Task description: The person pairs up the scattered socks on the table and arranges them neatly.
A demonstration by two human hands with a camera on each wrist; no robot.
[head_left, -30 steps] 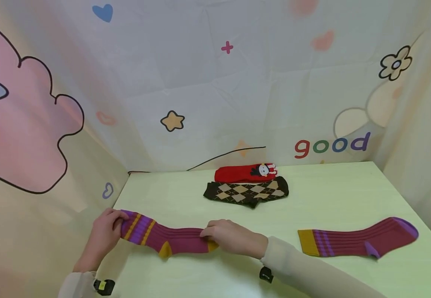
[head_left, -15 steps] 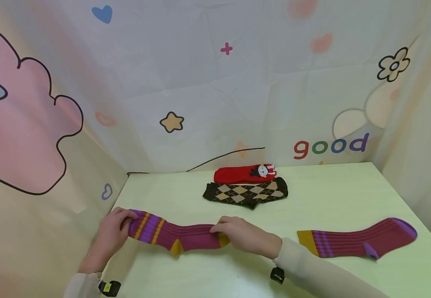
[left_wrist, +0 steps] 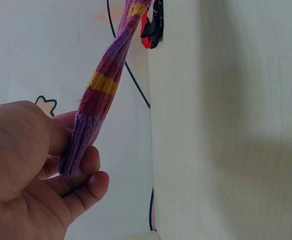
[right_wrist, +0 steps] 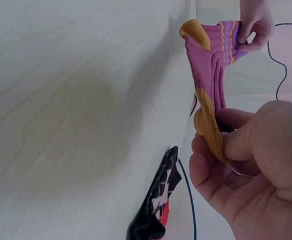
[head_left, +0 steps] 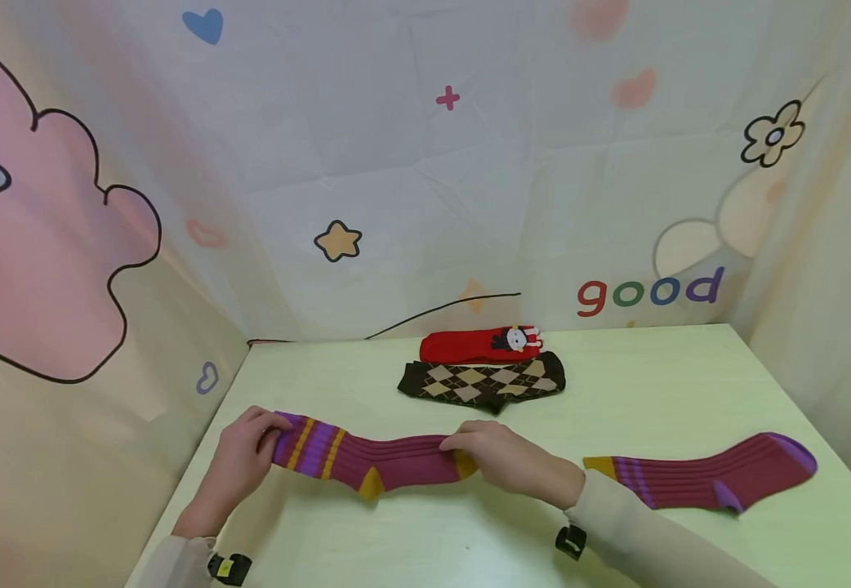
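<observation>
A magenta sock [head_left: 411, 464] with purple and yellow stripes and a yellow heel and toe is stretched between both hands, raised off the table. My left hand [head_left: 243, 452] pinches its striped purple cuff [left_wrist: 81, 140] between thumb and fingers. At the other end my right hand [head_left: 510, 459] pinches the yellow toe [right_wrist: 208, 122]. On the table to the right lies another magenta sock [head_left: 697, 475] with a yellow cuff and purple heel and toe; the right sleeve covers a corner of its cuff in the head view.
Farther back on the pale table [head_left: 639, 384] lie a red sock [head_left: 458, 346] with a cartoon figure and, just in front of it, a dark argyle sock [head_left: 484, 382]. A printed curtain [head_left: 396, 163] encloses the back and sides.
Both hands have moved to the right together, carrying the stretched sock with them and slightly up in the view. The right sleeve now overlaps the sock lying on the right.
</observation>
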